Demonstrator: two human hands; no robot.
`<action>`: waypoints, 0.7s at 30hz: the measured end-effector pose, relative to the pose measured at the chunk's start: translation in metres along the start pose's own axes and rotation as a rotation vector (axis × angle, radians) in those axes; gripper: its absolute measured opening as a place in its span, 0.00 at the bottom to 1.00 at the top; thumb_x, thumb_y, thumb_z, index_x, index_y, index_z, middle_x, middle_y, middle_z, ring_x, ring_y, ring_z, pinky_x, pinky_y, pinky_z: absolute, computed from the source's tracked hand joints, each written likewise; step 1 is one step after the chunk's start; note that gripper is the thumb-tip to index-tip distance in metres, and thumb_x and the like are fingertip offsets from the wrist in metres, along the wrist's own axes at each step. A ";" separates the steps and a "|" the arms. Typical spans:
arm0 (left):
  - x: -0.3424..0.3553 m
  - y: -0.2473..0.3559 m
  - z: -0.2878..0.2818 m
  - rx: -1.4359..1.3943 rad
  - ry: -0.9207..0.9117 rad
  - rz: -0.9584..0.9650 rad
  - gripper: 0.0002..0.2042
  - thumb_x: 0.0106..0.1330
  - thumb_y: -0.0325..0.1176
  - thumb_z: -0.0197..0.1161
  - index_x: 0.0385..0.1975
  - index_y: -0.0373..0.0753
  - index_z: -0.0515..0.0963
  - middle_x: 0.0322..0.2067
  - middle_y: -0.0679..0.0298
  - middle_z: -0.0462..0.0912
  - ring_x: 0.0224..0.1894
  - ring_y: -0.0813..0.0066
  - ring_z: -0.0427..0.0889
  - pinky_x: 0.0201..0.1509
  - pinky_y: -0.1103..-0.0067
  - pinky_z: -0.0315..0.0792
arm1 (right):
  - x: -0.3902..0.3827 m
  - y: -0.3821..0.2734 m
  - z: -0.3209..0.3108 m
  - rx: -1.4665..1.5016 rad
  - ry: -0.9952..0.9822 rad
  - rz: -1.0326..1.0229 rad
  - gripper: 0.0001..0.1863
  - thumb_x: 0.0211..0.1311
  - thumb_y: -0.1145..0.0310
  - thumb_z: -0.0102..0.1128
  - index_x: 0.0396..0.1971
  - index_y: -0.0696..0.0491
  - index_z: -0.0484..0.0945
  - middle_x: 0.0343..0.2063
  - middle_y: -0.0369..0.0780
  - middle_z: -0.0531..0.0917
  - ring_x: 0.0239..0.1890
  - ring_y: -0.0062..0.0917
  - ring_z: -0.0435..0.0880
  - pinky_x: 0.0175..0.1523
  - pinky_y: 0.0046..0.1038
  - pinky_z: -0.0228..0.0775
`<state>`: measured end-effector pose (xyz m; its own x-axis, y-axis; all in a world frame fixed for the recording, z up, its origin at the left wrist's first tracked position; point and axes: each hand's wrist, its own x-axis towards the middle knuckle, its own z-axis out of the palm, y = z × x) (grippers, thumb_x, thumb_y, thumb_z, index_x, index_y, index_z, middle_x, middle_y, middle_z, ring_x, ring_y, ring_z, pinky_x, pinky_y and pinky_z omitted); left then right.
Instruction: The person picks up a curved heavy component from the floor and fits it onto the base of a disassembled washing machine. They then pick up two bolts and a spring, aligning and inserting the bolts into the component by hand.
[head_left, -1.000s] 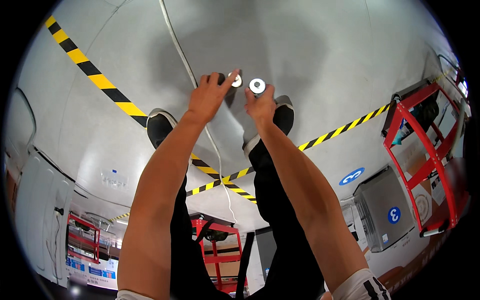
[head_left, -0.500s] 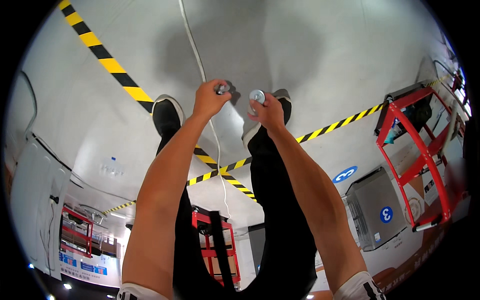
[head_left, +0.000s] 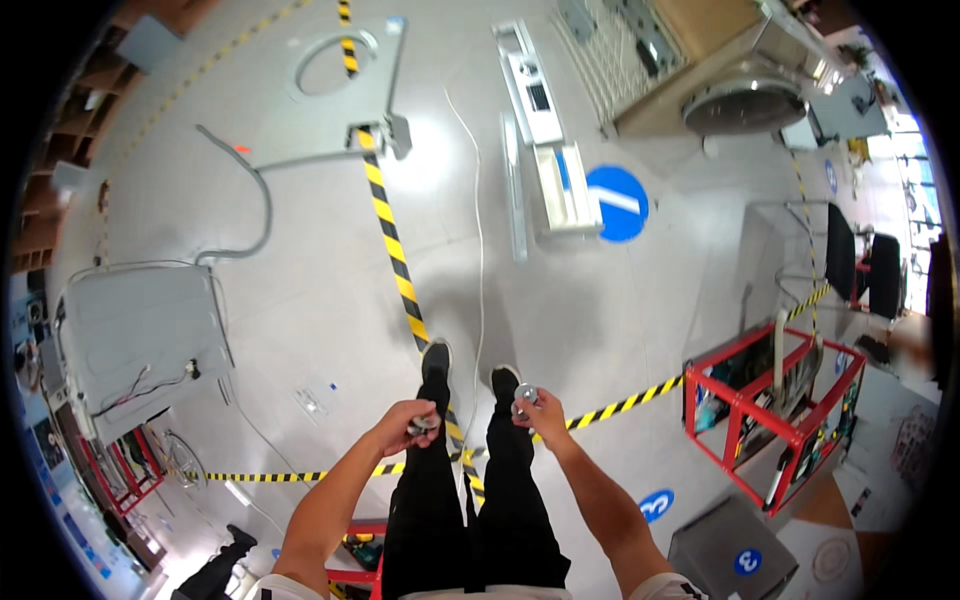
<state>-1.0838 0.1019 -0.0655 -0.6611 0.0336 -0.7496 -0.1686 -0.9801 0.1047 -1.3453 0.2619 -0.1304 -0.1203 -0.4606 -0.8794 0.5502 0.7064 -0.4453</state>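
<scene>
The left hand (head_left: 399, 424) and right hand (head_left: 547, 415) have drawn back from beside the shoes (head_left: 436, 362). Left of the white cable (head_left: 481, 250), the left hand's fingers curl around what seems a metal piece (head_left: 424, 425); right of it, the right hand's fingers pinch a round silver piece (head_left: 525, 395).

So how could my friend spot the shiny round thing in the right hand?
Find the big red frame on the right. Follow the black-and-yellow tape from it leftward to the right hand, which holds the shiny round piece. Its round face shows, unlike the other silver piece, partly hidden in the left hand.
</scene>
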 end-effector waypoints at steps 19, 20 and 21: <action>-0.241 -0.265 0.115 -0.904 0.202 1.015 0.12 0.55 0.29 0.53 0.40 0.35 0.72 0.29 0.62 0.74 0.24 0.76 0.69 0.27 0.83 0.66 | -0.245 -0.051 0.181 -0.789 -0.636 -0.153 0.09 0.58 0.71 0.57 0.36 0.58 0.72 0.28 0.36 0.76 0.29 0.19 0.77 0.35 0.26 0.78; -0.246 -0.277 0.109 -0.973 0.158 1.057 0.12 0.54 0.29 0.54 0.39 0.35 0.72 0.29 0.61 0.74 0.24 0.76 0.68 0.26 0.83 0.65 | -0.254 -0.041 0.199 -0.823 -0.689 -0.158 0.09 0.58 0.71 0.56 0.36 0.58 0.72 0.28 0.36 0.76 0.29 0.18 0.77 0.35 0.26 0.78; -0.251 -0.286 0.100 -0.975 0.199 1.083 0.11 0.53 0.33 0.53 0.34 0.34 0.72 0.27 0.62 0.73 0.24 0.74 0.68 0.26 0.82 0.63 | -0.261 -0.031 0.220 -0.855 -0.742 -0.162 0.08 0.58 0.71 0.56 0.36 0.57 0.72 0.28 0.36 0.76 0.28 0.18 0.77 0.35 0.26 0.78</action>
<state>-0.9427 0.3933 0.1584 -0.0178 -0.7343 -0.6786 0.9347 -0.2531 0.2494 -1.1492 0.2425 0.1502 0.5354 -0.5829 -0.6112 -0.2038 0.6131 -0.7633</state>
